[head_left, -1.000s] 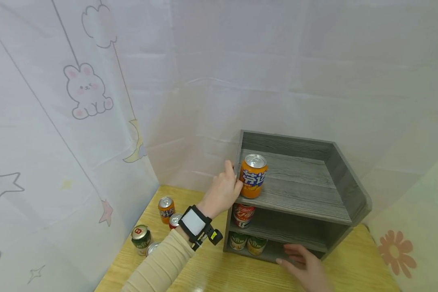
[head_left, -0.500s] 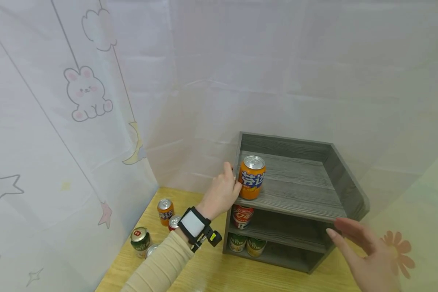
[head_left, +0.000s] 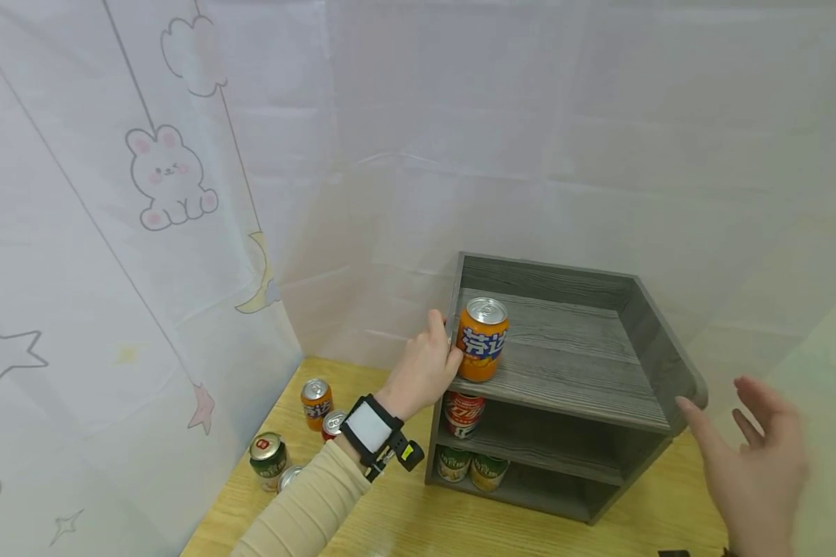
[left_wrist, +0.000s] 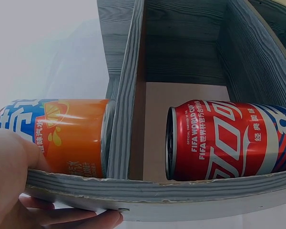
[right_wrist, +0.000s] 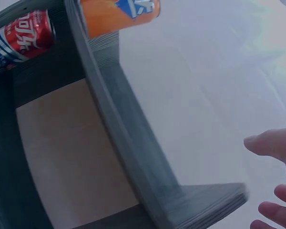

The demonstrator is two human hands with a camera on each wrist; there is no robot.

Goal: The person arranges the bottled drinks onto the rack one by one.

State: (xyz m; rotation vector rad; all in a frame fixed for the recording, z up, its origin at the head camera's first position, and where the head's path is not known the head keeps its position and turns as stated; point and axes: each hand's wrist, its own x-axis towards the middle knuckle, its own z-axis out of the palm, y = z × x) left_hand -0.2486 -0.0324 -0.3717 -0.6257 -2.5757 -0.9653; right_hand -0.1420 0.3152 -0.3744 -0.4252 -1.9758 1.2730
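A grey wooden shelf unit [head_left: 578,344] stands on the table, with an orange soda can [head_left: 483,344] upright at the left of its top. My left hand [head_left: 421,370] grips the unit's left side panel [left_wrist: 190,191], thumb side inward by the orange can, fingers [left_wrist: 69,218] on the outer face. Below, a red cola can [left_wrist: 229,138] occupies the middle shelf's left end. Two green cans, one at the left [head_left: 453,463] and one beside it [head_left: 489,471], are on the bottom shelf. My right hand [head_left: 762,464] is held beside the right panel's front corner, fingers spread, holding nothing.
Left of the unit, on the wooden table [head_left: 397,510], stand another orange can [head_left: 316,404], a green can with a gold top [head_left: 268,460], and two cans partly hidden by my left forearm [head_left: 313,499]. White printed cloth [head_left: 390,193] hangs behind and at the sides.
My right hand has moved up and to the right, from in front of the bottom shelf to beside the right panel. The left hand keeps its hold and the cans have stayed put.
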